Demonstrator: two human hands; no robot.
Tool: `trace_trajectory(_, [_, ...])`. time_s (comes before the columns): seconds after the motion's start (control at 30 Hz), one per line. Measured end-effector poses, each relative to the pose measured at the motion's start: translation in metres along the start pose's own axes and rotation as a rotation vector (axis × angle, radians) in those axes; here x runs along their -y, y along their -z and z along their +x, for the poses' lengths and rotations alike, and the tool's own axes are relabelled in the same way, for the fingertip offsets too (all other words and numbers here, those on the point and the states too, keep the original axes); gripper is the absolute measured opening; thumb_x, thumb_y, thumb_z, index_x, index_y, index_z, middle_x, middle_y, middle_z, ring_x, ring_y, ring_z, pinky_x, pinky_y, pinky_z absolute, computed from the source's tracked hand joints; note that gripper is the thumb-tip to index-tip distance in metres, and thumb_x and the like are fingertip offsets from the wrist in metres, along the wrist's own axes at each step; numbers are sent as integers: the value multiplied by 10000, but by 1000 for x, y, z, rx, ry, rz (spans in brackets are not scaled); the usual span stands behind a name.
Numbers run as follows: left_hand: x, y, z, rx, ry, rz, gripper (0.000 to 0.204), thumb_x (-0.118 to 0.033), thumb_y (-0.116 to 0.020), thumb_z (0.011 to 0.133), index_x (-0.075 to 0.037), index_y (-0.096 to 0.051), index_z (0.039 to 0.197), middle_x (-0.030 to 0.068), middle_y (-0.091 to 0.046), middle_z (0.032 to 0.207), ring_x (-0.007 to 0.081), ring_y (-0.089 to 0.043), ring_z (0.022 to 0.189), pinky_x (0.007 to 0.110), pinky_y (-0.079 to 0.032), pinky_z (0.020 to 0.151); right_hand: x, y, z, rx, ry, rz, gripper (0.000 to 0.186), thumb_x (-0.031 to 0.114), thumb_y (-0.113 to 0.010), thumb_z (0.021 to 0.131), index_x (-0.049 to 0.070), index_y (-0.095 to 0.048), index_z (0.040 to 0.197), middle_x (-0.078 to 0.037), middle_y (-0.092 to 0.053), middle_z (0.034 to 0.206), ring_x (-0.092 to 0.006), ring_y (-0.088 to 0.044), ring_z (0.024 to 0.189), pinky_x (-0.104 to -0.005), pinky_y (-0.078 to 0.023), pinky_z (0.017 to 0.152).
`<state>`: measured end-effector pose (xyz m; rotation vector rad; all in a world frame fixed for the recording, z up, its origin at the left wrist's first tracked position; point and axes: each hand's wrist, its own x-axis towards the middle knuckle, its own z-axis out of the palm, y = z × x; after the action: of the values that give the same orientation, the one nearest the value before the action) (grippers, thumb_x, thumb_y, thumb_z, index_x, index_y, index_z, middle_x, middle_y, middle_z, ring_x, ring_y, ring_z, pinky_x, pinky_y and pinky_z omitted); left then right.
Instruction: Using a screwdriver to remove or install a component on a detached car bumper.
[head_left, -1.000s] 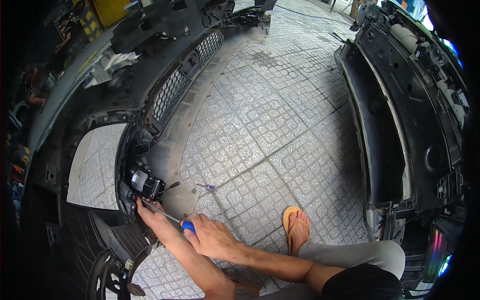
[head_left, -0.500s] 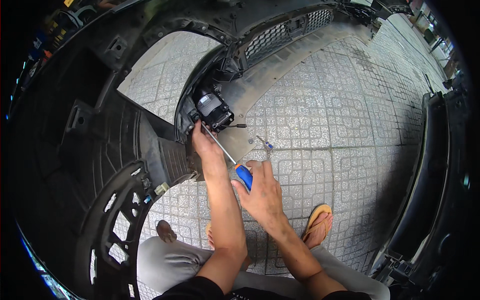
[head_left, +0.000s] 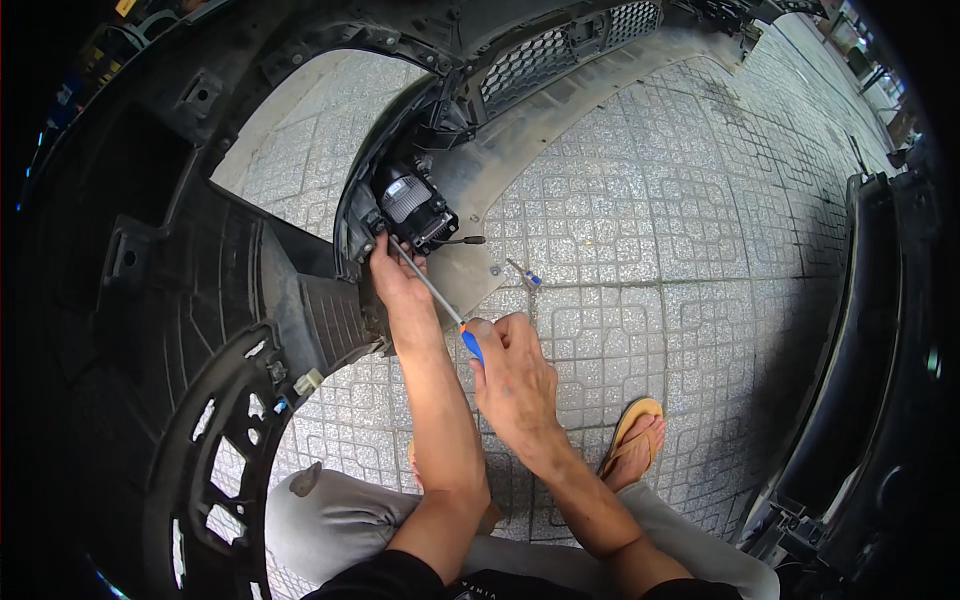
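Right hand gripping the blue-handled screwdriver, tip at the fog lamp unit inside the black bumper; left hand pinching beside the tip. Likely mid-screw; next calls for steady, aligned turning. Loose small screwdriver nearby on paving.

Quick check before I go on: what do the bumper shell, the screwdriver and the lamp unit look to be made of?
Bumper shell: looks like matte black moulded plastic, with ribs and cut-outs on its inner face.
Screwdriver: thin bright shaft, likely steel; handle in the right hand is glossy blue with an orange collar, probably plastic.
Lamp unit, by the left hand: black housing with a grey ribbed back, possibly cast metal; hard to tell.
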<state>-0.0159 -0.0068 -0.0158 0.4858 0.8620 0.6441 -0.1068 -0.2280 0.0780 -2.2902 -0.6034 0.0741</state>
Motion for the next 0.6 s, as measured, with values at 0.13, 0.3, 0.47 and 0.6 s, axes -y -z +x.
trace_trajectory(0.13, [-1,2,5,-37,32,12,274,-400,-697,936,-176,-587,822,-24,-563,707,136,-470,501,280,-346,468,3,-5,-2,55,-133,158,455,99,-751,830,89,-576,1251,-146,-566,1022,-390,-638,946,-479,-545,758])
trace_trajectory(0.3, [1,-2,0,11,-46,-27,180,-312,-650,978,-151,-624,900,-37,-590,768,100,-539,625,268,-369,482,-5,-5,1,49,-38,37,419,166,-655,894,30,-595,1286,-158,-614,986,-340,-657,930,-471,-569,728])
trace_trajectory(0.47, [4,-2,1,-18,-96,-96,165,-300,-629,993,-142,-641,949,-49,-607,811,88,-549,670,260,-383,505,5,12,4,68,-9,72,392,108,-653,867,61,-612,1254,-136,-562,1019,-318,-636,970,-449,-572,709])
trace_trajectory(0.6, [6,0,4,-9,-106,-74,175,-307,-652,983,-142,-635,925,-45,-614,796,91,-545,648,257,-386,509,1,8,4,85,-2,85,375,29,-636,849,82,-618,1220,-128,-498,1074,-317,-615,992,-438,-577,700])
